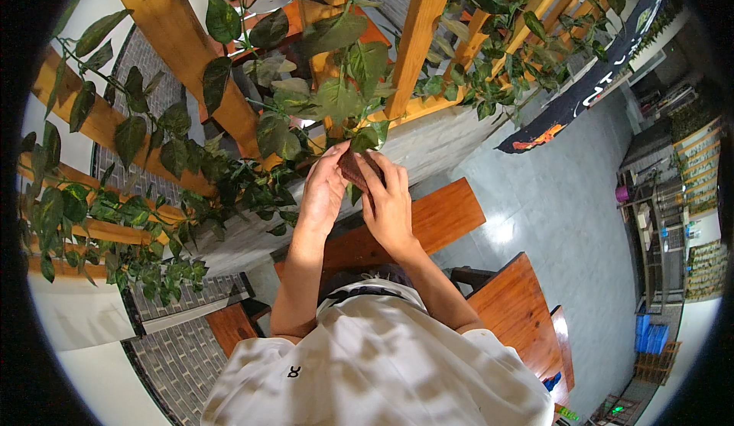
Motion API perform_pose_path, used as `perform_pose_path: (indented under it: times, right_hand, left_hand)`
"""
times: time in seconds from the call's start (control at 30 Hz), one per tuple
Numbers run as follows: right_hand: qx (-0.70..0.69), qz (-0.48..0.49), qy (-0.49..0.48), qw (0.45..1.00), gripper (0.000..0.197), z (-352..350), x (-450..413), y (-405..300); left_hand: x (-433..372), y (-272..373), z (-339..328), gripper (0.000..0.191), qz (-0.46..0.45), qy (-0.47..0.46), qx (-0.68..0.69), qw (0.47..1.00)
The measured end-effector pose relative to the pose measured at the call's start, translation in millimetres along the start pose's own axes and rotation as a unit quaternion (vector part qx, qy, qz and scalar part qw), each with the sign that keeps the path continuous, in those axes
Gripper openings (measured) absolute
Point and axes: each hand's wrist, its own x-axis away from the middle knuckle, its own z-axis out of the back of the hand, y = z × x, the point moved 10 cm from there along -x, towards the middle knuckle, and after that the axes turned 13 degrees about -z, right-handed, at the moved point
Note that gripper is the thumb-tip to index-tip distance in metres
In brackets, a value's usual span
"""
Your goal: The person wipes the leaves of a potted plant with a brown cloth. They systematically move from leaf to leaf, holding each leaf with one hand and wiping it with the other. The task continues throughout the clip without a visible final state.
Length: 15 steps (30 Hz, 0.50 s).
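A folded brown cloth point(353, 174) lies between my two hands, just under a green leaf point(365, 138) of the leafy vine. My right hand point(389, 197) presses the cloth from the right with its fingers laid over it. From the left, my left hand point(324, 191) is cupped with its fingertips at the cloth's upper edge; part of its grip is hidden behind the cloth. The vine's larger leaves point(338, 96) hang directly beyond my fingertips, along a wooden slat trellis point(421, 42) on top of a low grey wall point(441, 134).
Below my hands a wooden bench point(447, 214) runs beside the wall. A wooden table point(516, 317) stands at the right. More vine point(135, 139) hangs on slats at the left. A dark printed banner point(579, 99) curves across the upper right, above the grey floor point(579, 197).
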Motion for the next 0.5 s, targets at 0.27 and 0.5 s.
perform_pose_path:
  times: [0.27, 0.5]
  right_hand:
    - [-0.005, 0.002, -0.004, 1.000, 0.072, -2, 14, 3]
    - [-0.090, -0.033, -0.039, 0.995, 0.064, -8, 27, 10]
  left_hand:
    - [4, -2, -6, 0.050, 0.020, -0.007, -0.008, 1.000]
    - [-1, 3, -4, 0.050, 0.016, -0.007, 0.007, 1.000]
